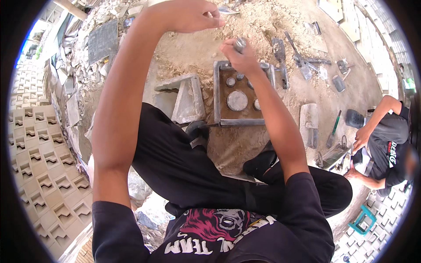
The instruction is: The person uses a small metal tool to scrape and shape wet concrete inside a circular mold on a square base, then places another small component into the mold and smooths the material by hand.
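My left hand point(193, 16) is raised over the sand at the far side, its fingers loosely curved. A gap shows between thumb and fingers, and I see nothing in them. My right hand point(240, 57) is closed around a short grey metal cylinder point(240, 44), its round end up. That hand hovers over the far edge of a square grey frame point(216, 96). Inside the frame lies brown sand point(228, 115) with a large pale disc point(237, 101) and several smaller round pieces, such as the one point(230, 82) at the far left. My right forearm hides part of the frame's right side.
Left of the frame lies a pale angular frame point(193, 98). Loose sand point(263, 22) is heaped beyond. Trowels point(302, 65) and a dark long tool point(280, 57) lie at the right, with a grey block point(309, 125) nearer. At the far right, a person point(386, 144) sits working with both hands.
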